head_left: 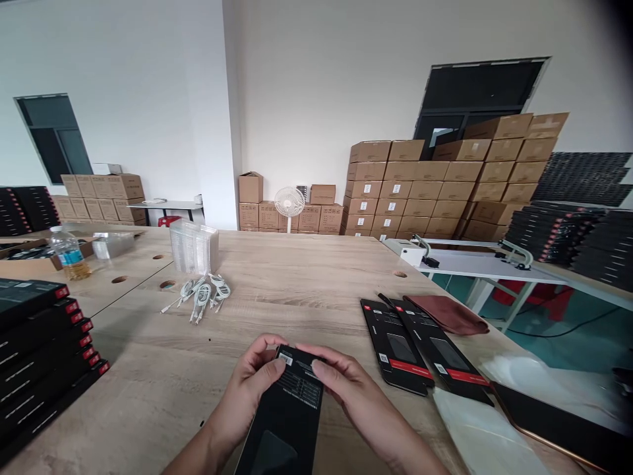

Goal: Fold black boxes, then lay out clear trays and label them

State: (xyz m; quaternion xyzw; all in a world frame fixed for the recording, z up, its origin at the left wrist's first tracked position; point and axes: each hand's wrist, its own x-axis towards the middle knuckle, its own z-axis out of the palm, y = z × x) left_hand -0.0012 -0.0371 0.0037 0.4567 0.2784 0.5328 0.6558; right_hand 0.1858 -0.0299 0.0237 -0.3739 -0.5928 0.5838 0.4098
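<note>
The left grip [254, 369] and the right grip [343, 373] are both grasping a black box [289, 419] by its far end, one from either side, with the left thumb pressing by a white label and the right thumb lying near the opposite corner. The box is sitting between the two, its printed face looking upward and its length reaching back from the grip toward the person (its near end is running out of view). Beneath it all, a wood-grain tabletop [297, 284] is spreading beyond the grip. Ahead and to the left of the grip, a few bundles of white cables [201, 297] are lying coiled, and just behind them a stack of clear plastic trays [194, 247] is standing upright. Farther out that way, a bottle [72, 256] is holding some yellowish liquid. Well to the left of the grip, a pile of black boxes [39, 376] is showing red ends. To the right of the grip, a flat black package [395, 346] is lying beside a second flat package [445, 356], both wearing a red band, and a brown cloth [448, 312] is resting just past them. Nearer the person on that side, some clear plastic bags [487, 435] are lying close to a dark slab [564, 422] with a gold-coloured edge. Far beyond the grip, a white fan [289, 201] is standing before cardboard cartons [309, 218].
</note>
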